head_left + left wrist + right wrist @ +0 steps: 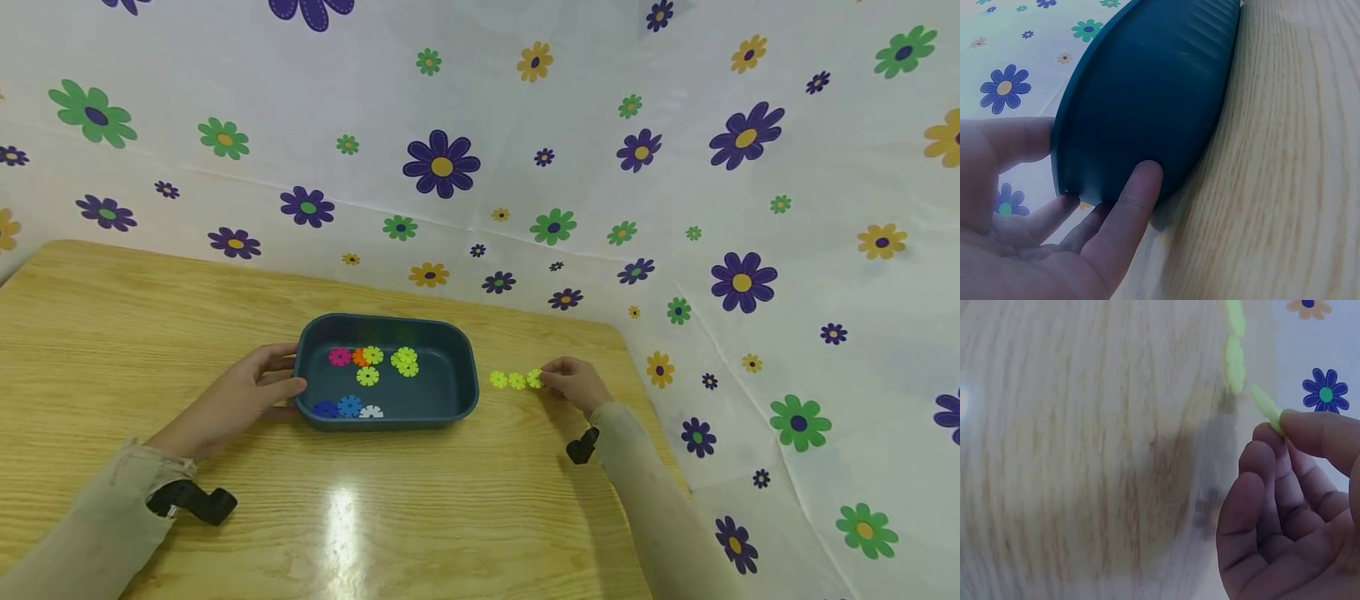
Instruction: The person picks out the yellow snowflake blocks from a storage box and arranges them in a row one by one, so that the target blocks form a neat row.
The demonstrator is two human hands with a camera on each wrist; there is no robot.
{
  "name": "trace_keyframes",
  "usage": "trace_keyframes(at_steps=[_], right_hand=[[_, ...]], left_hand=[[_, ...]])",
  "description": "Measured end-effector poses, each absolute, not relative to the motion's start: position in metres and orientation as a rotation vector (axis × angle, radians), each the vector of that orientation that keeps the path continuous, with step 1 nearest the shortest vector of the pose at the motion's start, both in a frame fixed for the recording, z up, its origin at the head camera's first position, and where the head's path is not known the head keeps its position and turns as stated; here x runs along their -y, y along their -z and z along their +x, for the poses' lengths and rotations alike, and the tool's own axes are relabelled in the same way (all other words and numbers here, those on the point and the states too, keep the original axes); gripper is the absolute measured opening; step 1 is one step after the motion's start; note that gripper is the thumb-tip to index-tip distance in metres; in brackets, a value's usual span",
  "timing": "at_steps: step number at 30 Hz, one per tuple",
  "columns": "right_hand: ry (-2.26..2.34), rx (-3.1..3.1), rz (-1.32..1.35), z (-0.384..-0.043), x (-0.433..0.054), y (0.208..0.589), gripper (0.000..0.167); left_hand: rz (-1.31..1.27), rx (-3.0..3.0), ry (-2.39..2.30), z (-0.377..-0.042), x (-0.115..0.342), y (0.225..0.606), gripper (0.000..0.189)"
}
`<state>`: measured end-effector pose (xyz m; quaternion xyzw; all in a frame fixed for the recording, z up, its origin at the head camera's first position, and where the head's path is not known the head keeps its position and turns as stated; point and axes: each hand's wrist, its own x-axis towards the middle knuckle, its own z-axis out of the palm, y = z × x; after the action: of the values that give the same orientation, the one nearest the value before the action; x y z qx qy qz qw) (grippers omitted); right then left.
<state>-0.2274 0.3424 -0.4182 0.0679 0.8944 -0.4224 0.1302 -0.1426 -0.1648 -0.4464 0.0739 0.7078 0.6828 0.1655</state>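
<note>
A dark teal plastic tub (390,423) stands on the wooden table, and my left hand (243,392) grips its left end. In the left wrist view, the fingers (1125,231) lie against the outer wall of the tub (1141,106). Beyond the tub's right end, my right hand (577,383) pinches a yellow-green notched disc (1266,406) between thumb and fingertips. That disc is tilted, its edge showing in the right wrist view. Two more such discs, a left one (498,379) and a middle one (517,381), lie in a row on the table beside it.
Inside the tub lie several loose discs, among them a magenta one (340,357), a blue one (349,406) and a white one (371,412). A flower-print sheet (495,100) hangs behind and right of the table (420,517).
</note>
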Motion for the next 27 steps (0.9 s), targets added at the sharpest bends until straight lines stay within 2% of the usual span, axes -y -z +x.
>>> trace_keyframes(at_steps=[8,27], right_hand=[[1.166,-2.616,0.255,-0.231,-0.345,0.428,0.017],[1.011,-2.713,0.25,-0.234,-0.34,0.438,0.016]], left_hand=[[0.207,-2.017,-1.935,-0.142,0.166,0.449,0.079],[0.211,-2.016,-1.948,-0.142,0.166,0.451,0.077]])
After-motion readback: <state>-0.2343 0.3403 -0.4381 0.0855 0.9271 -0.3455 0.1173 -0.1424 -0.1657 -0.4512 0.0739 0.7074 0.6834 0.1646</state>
